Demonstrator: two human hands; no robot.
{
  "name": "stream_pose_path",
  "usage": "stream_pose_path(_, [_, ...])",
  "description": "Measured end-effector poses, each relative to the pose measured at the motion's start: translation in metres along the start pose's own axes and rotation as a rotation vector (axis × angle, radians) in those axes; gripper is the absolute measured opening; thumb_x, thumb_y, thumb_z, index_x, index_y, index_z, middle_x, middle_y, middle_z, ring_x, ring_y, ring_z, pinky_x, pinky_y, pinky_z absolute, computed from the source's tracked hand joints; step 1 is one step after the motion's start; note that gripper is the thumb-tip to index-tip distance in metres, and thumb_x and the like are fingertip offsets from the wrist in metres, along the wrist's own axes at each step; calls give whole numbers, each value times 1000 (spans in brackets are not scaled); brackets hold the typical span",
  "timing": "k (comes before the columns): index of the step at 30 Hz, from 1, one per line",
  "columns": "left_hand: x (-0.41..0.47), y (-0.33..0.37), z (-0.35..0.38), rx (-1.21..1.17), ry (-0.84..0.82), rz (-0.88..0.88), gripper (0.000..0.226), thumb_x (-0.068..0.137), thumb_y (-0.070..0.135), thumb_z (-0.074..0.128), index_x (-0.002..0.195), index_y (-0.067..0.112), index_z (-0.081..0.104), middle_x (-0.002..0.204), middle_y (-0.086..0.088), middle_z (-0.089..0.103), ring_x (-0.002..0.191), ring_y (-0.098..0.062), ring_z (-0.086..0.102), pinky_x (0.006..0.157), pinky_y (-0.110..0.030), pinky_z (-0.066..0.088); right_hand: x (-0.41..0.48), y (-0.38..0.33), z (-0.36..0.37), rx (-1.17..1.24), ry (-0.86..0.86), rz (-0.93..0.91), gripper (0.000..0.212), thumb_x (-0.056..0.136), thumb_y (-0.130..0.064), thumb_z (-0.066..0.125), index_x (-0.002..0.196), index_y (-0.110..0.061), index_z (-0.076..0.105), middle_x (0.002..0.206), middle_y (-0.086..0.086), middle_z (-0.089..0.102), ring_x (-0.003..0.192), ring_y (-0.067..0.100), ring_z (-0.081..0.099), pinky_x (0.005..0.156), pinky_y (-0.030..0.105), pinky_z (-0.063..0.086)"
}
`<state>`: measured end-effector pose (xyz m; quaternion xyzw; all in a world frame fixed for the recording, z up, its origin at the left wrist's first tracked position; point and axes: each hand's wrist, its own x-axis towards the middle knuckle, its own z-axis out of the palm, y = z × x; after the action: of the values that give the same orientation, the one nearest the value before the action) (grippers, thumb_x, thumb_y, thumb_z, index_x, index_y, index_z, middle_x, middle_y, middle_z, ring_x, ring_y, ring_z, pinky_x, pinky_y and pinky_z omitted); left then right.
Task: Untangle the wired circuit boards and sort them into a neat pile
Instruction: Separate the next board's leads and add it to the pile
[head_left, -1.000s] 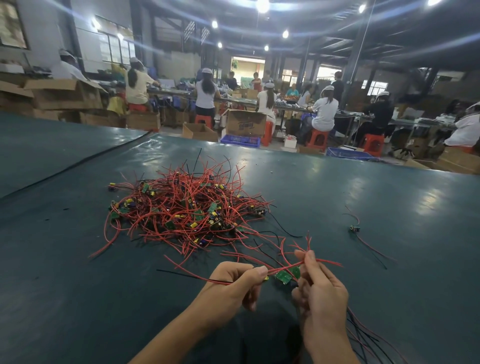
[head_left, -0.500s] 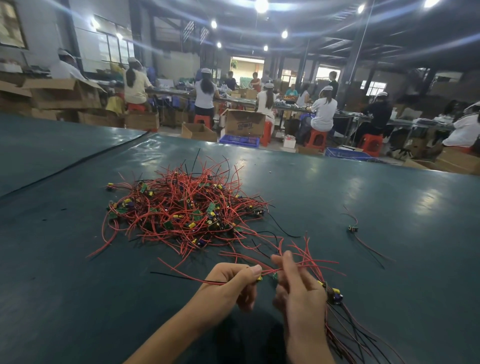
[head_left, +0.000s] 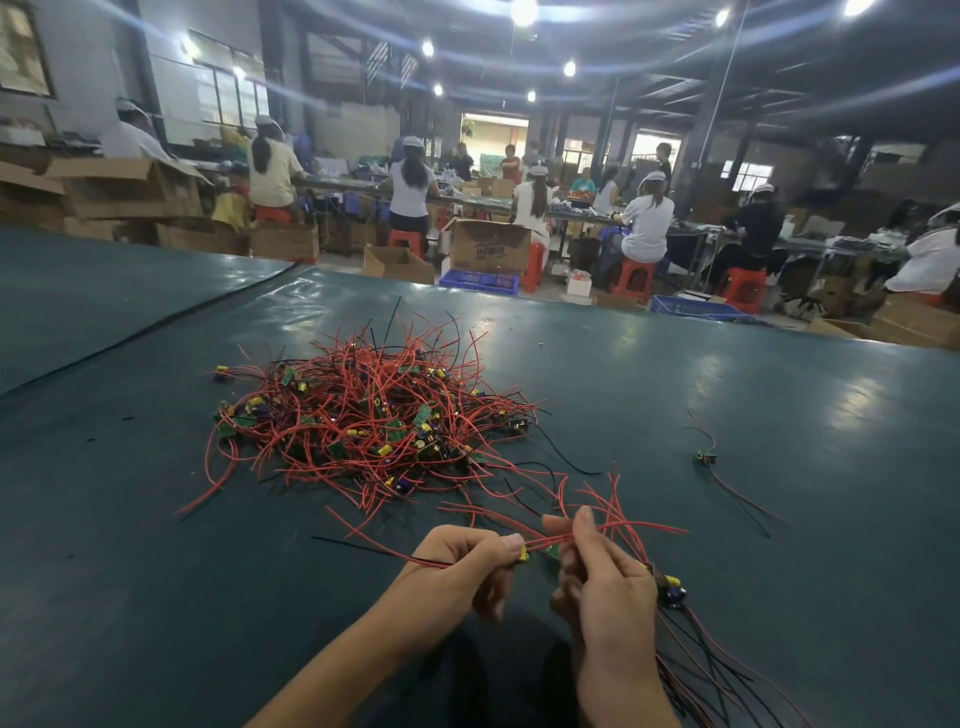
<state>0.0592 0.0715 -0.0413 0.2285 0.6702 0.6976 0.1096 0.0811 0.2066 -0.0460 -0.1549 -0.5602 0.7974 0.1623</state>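
Closer to the left hand (head_left: 462, 566) than a second ago, the right hand (head_left: 608, 587) now shows a bundle of small green circuit boards (head_left: 670, 590), with yellow and blue parts and trailing red and black wires, past its outer side. Its fingers curl round that bundle, and the forefinger is raised among loose red wire ends. The left hand pinches a single small green circuit board (head_left: 523, 555) with a yellow capacitor, together with its red leads, between thumb and forefinger. It is just beside the right hand, and both are above the near edge of the dark teal desk (head_left: 779, 389). Further in, left of the desk's middle, lies the tangled heap of red-wired boards (head_left: 374, 421), and one stray wired board (head_left: 706, 457) sits well apart toward the right edge. These pieces look very light. The boards are stiff, while the leads are limp, springy and apt to snag in loops. Solder joints are probably the weak spot, so hold the board's edges or the wire right at its root and ease it free rather than tugging the far ends.
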Motion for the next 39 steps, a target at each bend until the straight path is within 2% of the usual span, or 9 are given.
stream_pose_path(7, [-1,3,0,-2,14,-2,39,84,34,51,48,20,58,49,1,53,48,-13,50,57,-23,44,13,-7,-12,141,126,-12,34,93,-25,59,68,-14,78,49,-7,41,35,2,27,32,14,22])
stream_pose_path(12, [-2,3,-2,-2,23,-3,39,75,47,54,48,19,58,50,-1,54,49,-14,51,58,-23,45,14,-6,-14,169,143,-12,36,94,-25,58,67,-13,78,48,-8,39,34,2,26,33,13,21])
stream_pose_path(20, [-3,11,-6,-76,122,-17,36,79,29,48,44,20,51,45,-4,45,45,-16,46,54,-21,44,14,-11,-17,283,232,10,42,97,-32,52,76,-4,74,50,-4,38,33,5,24,33,15,21])
stream_pose_path(24, [-4,12,-10,-320,169,-97,29,75,33,48,50,18,43,52,-7,31,50,-21,39,54,-24,44,14,-16,-23,488,100,80,54,96,-54,37,79,-10,64,52,-4,43,34,7,26,32,14,21])
stream_pose_path(27, [-3,8,-9,-415,53,-176,28,73,35,51,50,19,48,50,-4,37,50,-21,43,57,-29,40,8,-11,-16,378,-34,127,57,91,-56,42,75,-8,70,53,-4,43,35,6,28,32,16,21])
stream_pose_path(30, [0,3,-2,-280,-81,-219,33,70,43,59,47,19,56,48,-1,49,47,-16,50,55,-27,42,1,-4,-5,186,-168,152,46,74,-54,55,76,-14,77,52,-5,46,38,4,33,36,17,26])
stream_pose_path(34, [-3,0,-3,-190,-86,-236,45,74,52,67,74,7,63,63,-3,60,55,-14,54,56,-22,46,-6,0,1,38,-307,142,49,62,-54,65,84,-12,77,56,3,53,46,11,47,44,22,35])
stream_pose_path(37, [-5,2,-3,-161,-100,-256,46,82,52,62,87,7,71,78,-6,71,68,-15,64,61,-22,49,-7,-1,0,25,-348,132,50,64,-53,63,83,-9,77,72,18,68,61,27,65,54,32,54])
stream_pose_path(39, [-4,2,-2,-135,-90,-269,50,81,56,62,89,9,74,88,-12,74,78,-20,69,65,-23,51,-7,-1,0,5,-351,133,48,67,-51,59,81,-9,77,81,20,73,71,29,71,62,36,60])
